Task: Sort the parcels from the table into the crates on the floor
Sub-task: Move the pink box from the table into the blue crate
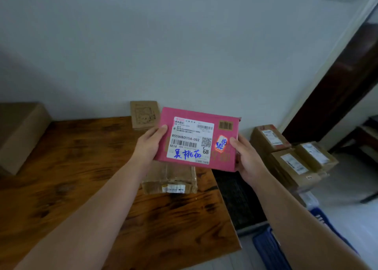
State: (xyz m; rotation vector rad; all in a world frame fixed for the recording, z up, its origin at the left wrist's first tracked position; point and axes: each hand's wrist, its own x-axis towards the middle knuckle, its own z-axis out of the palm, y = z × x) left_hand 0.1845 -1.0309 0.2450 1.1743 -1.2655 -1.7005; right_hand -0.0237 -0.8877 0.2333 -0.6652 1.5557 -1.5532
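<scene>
Fingers (161, 129) first: both thumbs are pressed on the front of a pink parcel (197, 140), and the rest of the fingers are tucked behind it where I can't see them. The left hand (148, 145) grips the left edge and the right hand (248, 159) grips the right edge, so it's clamped from both sides. The parcel is up in the air around the middle of the frame, above the right end of the wooden surface (71, 167), facing the camera and tilted a bit clockwise. It's got a white shipping label (190, 135) with barcodes, a QR code and blue handwriting, plus a small red-edged sticker (221, 144) just right of the label. Directly below the parcel, a taped brown box (169, 179) sits on the surface. A small brown box with a printed drawing (144, 114) stands against the wall at the back, just left of the parcel's top corner. A bigger plain cardboard box (20, 135) is at the far left edge. Off the surface's right side, down on the floor, there's a black crate (237, 198), a blue crate (268, 247) in the lower right, and a pile of brown labelled parcels (286, 159) at middle right; whether those sit in a crate I can't tell.
</scene>
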